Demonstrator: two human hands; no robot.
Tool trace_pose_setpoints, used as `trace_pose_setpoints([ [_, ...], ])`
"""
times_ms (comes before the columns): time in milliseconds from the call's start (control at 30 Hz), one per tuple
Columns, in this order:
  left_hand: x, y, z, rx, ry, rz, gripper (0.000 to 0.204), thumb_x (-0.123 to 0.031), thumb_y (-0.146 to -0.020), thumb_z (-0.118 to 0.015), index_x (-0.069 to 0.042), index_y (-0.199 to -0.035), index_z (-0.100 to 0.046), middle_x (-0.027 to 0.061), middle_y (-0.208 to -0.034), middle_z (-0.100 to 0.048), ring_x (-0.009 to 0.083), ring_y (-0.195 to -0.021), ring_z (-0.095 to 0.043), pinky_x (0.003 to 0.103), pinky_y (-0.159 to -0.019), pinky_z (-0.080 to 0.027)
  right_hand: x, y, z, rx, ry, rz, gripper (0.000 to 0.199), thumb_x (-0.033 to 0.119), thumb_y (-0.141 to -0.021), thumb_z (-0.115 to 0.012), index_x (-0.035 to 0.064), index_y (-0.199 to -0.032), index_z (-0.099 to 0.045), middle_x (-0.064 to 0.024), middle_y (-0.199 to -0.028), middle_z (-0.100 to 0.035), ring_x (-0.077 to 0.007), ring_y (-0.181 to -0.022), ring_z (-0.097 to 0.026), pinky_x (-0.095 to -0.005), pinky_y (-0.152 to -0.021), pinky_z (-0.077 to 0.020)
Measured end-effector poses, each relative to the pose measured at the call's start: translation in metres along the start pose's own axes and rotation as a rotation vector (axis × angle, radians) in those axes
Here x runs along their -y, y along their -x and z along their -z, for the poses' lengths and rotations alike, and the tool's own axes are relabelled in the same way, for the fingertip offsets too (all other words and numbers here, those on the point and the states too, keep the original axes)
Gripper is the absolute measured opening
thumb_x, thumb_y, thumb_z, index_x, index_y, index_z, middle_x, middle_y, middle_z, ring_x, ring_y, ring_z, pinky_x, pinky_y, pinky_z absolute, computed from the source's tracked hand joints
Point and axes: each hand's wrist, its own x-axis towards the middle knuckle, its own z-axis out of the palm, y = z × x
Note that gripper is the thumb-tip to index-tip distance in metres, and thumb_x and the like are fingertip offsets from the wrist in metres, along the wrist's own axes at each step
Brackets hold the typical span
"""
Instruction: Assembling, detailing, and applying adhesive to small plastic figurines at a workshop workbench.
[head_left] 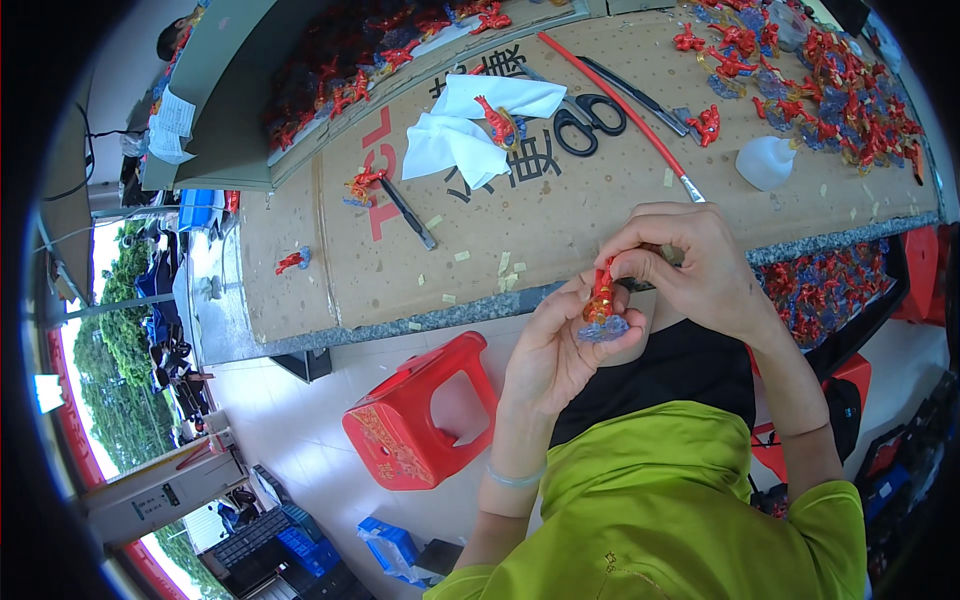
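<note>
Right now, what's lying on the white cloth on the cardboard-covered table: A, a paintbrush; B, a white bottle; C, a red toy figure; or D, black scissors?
C: a red toy figure lies on the white cloth, while the black scissors rest on bare cardboard to its right, apart from it.

Both hands [640,300] grip a red figurine [602,295] above the table edge [440,315].

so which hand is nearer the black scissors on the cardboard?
Right. The right hand sits just below and right of the scissors, pinching the red figure; the left hand cradles it lower, farther away.
</note>
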Motion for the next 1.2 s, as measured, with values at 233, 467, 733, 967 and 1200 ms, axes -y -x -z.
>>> trace_pose_setpoints([
  [233, -0.004, 0.005, -0.013, 0.021, -0.289, -0.065, 0.048, -0.031, -0.098, -0.038, 0.001, -0.133, -0.029, 0.0244, -0.112, -0.050, 0.0378, -0.091, -0.063, 0.041, -0.072, -0.058, -0.008, 0.005, 0.004, 0.023, -0.214, -0.247, 0.014, 0.009, -0.085, -0.065, -0.0042, -0.083, -0.066, -0.0035, -0.070, -0.065, -0.0055, -0.061, -0.057, -0.0200, -0.055, -0.0448],
  [467, -0.004, 0.002, -0.015, 0.215, -0.725, -0.233, 0.065, -0.034, -0.093, -0.054, -0.004, -0.140, -0.021, 0.0215, -0.117, -0.049, 0.0304, -0.086, -0.064, 0.031, -0.063, -0.053, -0.012, 0.007, 0.001, -0.047, -0.518, -0.417, 0.017, 0.016, -0.086, -0.066, -0.0008, -0.081, -0.066, -0.0001, -0.066, -0.061, -0.0022, -0.056, -0.050, -0.0180, -0.051, -0.0382],
  [733, 0.012, -0.007, 0.000, -0.200, -1.267, -0.831, 0.025, -0.007, -0.090, -0.059, 0.004, -0.110, -0.051, 0.0133, -0.096, -0.062, 0.0158, -0.076, -0.061, 0.023, -0.060, -0.046, -0.008, 0.017, -0.014, -0.095, -0.578, -0.440, 0.020, 0.017, -0.087, -0.065, -0.0009, -0.079, -0.067, 0.0020, -0.060, -0.057, -0.0006, -0.052, -0.047, -0.0169, -0.046, -0.0324],
  [967, 0.006, -0.001, 0.000, -0.188, -1.083, -0.675, 0.017, -0.003, -0.089, -0.058, 0.005, -0.104, -0.054, 0.0096, -0.079, -0.065, 0.0088, -0.068, -0.059, 0.019, -0.057, -0.044, -0.007, 0.013, -0.005, -0.031, -0.195, -0.174, 0.008, 0.005, -0.080, -0.068, -0.0012, -0.083, -0.065, -0.0024, -0.069, -0.060, -0.0070, -0.059, -0.056, -0.0203, -0.050, -0.0403],
  [1200, 0.004, 0.006, -0.015, -0.198, -1.080, -0.477, 0.017, -0.010, -0.089, -0.062, 0.004, -0.096, -0.057, 0.0074, -0.072, -0.063, 0.0080, -0.059, -0.057, 0.018, -0.050, -0.040, -0.017, 0.018, -0.005, -0.142, 0.295, 0.428, 0.018, -0.006, -0.061, -0.067, -0.0010, -0.078, -0.060, -0.0099, -0.077, -0.059, -0.0256, -0.067, -0.061, -0.0322, -0.059, -0.0488],
])
